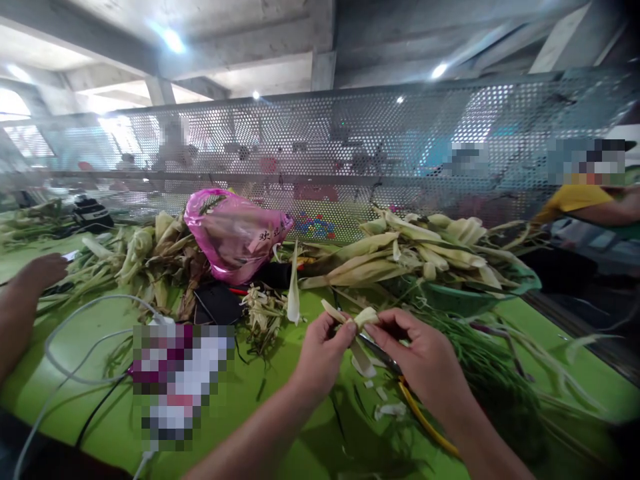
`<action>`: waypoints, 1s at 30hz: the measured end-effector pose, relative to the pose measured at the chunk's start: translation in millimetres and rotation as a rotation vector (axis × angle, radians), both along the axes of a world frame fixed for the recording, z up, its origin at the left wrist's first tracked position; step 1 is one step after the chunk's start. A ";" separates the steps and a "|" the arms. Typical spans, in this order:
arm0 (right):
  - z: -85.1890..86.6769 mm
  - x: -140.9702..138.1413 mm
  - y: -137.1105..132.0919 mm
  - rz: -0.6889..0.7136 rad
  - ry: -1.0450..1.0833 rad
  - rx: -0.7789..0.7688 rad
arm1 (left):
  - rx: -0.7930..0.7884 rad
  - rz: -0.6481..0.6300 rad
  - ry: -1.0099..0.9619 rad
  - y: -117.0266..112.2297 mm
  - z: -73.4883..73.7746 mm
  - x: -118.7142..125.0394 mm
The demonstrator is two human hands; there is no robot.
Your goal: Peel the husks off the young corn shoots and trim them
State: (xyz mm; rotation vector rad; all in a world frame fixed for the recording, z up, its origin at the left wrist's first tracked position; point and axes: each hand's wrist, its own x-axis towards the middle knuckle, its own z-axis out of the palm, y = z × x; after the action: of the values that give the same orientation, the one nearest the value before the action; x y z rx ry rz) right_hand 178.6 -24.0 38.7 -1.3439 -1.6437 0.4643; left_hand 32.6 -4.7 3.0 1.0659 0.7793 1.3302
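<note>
Pinched between the fingertips of both hands is a pale, folded strip of corn husk (pixel 367 316). My left hand (pixel 325 347) is closed on its left part, thumb and forefinger pressed together. My right hand (pixel 413 347) grips the right end in the same way. One loose tail of the strip hangs below my fingers. Under the hands, small husk scraps (pixel 390 410) lie on the green table (pixel 270 427). A dark tool, partly hidden by my right hand, and a yellow handle or cord (pixel 425 423) are beside it.
Heaped corn husks (pixel 415 250) fill a green basin (pixel 465 300) at the right. A pink plastic bag (pixel 233 233) stands among husks behind a dried bundle (pixel 263 313). White cables (pixel 75 377) cross the left side. Another person's hand (pixel 43 277) is at far left; a perforated screen (pixel 300 153) stands behind.
</note>
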 end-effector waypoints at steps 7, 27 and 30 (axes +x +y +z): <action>-2.9 2.1 -0.3 0.008 0.043 0.091 | 0.067 -0.107 0.033 0.1 -0.3 -0.1; -13.3 -10.0 3.7 0.080 0.331 -0.137 | -0.005 -0.002 -0.015 3.0 -0.3 -0.7; -16.1 -8.0 3.8 0.039 0.252 -0.069 | 0.004 0.023 0.025 3.2 -3.1 0.4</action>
State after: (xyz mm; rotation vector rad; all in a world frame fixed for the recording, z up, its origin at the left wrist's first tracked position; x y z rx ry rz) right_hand 170.6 -20.2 22.6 -1.2497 -1.4584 0.6906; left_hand 33.0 -1.5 -0.1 1.0816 0.8096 1.3406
